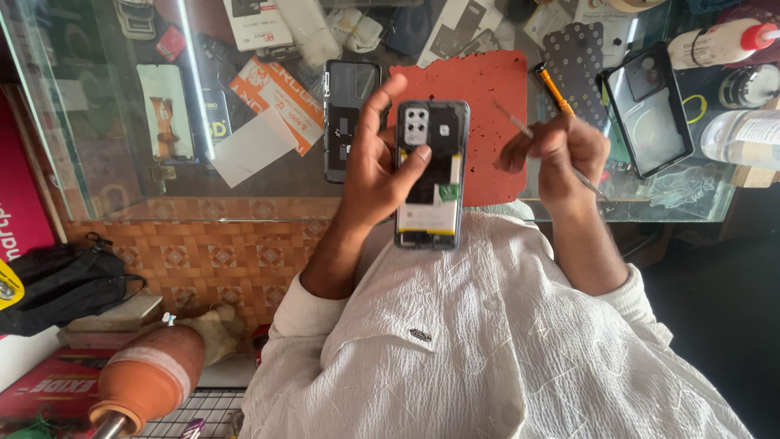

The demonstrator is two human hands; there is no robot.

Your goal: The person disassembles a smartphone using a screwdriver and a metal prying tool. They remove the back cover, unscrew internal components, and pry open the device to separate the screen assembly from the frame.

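My left hand (375, 167) grips an opened smartphone (431, 175) with its back cover off, so the camera block, battery and inner boards show. The phone is held upright over the near edge of the glass counter. My right hand (565, 150) holds thin metal tweezers (520, 126), their tips pointing left toward the phone and a short way apart from it. An orange-handled screwdriver (554, 91) lies just behind that hand. A red work mat (479, 81) lies on the glass behind the phone.
A removed dark phone back panel (348, 114) lies left of the mat. A phone in a black case (650, 110) rests at right, near white bottles (723, 45). Boxes and cards sit under the glass counter (122, 162). A black bag (57, 280) and clay pot (150, 378) stand lower left.
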